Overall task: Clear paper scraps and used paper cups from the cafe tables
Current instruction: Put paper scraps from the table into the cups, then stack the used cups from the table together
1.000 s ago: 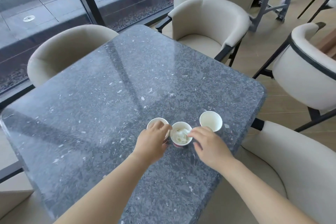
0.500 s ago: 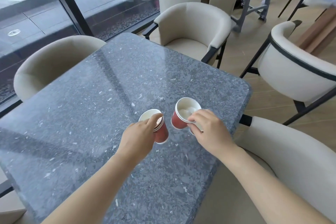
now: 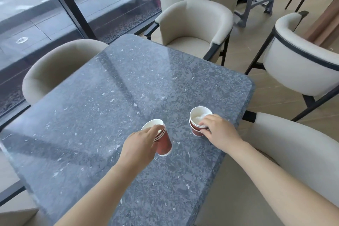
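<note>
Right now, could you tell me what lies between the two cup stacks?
Only bare tabletop, seen in the head view, lies between the left stack gripped by the left hand and the right stack gripped by the right hand.

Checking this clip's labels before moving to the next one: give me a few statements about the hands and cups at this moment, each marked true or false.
1. The left hand grips a tilted stack of red paper cups. True.
2. The right hand lies flat on the table, holding nothing. False: its fingers hold the nested red cups.
3. Crumpled white paper sits in the top cup at the right hand. True.
4. A loose cup stands at the table's far edge. False: the only cups in view are in the two hands.
5. The armchair beyond the table is black-cushioned. False: it is cream.
</note>
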`<state>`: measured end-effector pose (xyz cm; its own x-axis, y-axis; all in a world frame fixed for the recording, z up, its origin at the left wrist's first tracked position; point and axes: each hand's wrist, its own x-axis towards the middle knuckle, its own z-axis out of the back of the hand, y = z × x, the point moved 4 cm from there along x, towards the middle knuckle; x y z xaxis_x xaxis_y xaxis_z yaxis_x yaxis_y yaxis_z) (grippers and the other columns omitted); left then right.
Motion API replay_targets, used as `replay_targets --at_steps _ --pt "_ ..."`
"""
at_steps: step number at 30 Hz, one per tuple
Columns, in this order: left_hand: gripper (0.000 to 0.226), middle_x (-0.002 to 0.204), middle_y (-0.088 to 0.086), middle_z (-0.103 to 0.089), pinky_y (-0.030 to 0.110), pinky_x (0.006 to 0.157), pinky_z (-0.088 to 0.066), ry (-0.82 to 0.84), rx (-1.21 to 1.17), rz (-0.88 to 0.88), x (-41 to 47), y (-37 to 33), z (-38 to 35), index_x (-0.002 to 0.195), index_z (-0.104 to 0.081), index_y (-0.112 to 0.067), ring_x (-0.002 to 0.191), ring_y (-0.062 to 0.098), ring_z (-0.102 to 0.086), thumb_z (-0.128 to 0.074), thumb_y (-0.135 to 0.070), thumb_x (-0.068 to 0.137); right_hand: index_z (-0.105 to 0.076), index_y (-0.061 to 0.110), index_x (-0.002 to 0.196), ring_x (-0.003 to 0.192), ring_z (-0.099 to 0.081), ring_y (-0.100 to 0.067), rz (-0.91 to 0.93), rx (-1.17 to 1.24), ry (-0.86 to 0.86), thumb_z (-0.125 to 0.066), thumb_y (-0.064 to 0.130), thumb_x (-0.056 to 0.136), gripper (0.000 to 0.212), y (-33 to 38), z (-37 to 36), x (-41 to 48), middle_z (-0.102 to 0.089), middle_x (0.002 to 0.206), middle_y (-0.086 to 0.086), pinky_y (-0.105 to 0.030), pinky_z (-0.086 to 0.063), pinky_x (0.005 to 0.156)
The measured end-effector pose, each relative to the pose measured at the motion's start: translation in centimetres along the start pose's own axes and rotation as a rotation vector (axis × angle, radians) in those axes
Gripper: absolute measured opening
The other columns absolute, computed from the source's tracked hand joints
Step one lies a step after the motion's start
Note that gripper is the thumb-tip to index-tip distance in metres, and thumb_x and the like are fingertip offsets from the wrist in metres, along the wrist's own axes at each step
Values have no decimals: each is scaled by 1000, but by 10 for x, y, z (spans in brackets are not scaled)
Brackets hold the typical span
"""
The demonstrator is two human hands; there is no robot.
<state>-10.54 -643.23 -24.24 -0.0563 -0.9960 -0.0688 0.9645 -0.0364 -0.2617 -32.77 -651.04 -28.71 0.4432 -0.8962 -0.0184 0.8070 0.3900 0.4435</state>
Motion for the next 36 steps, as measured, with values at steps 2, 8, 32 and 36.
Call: replay_targets --at_steps 2,8,32,36 --pt "43 114 -11 -63 29 65 -40 37 10 17 -6 1 -4 124 -44 -33 91 24 -62 -53 -18 85 -59 18 108 117 -45 -17 -12 -33 90 -62 27 84 25 -2 -11 1 -59 116 4 -35 -45 83" --pt "44 115 -12 -62 30 67 -44 63 24 83 -20 6 -3 124 -42 -34 94 23 -60 -51 -17 85 -61 15 100 110 -49 -23 -26 -67 65 -53 16 88 14 -2 -24 -3 -60 110 -1 -38 -47 78" --pt "41 115 -8 -65 34 82 -42 -76 -102 -349 -123 -63 31 119 -54 -28 102 24 -59 -51 -10 83 -67 11 99 93 -58 -29 35 64 -298 -68 6 77 22 121 34 -185 -66 96 -7 -32 -48 76" --pt "42 115 -6 -65 37 85 -43 -103 -115 -476 -168 -72 41 120 -55 -27 105 25 -58 -52 -8 83 -68 9 98 88 -59 -31 -37 48 -375 -70 5 76 23 146 39 -240 -67 95 -9 -32 -47 80"
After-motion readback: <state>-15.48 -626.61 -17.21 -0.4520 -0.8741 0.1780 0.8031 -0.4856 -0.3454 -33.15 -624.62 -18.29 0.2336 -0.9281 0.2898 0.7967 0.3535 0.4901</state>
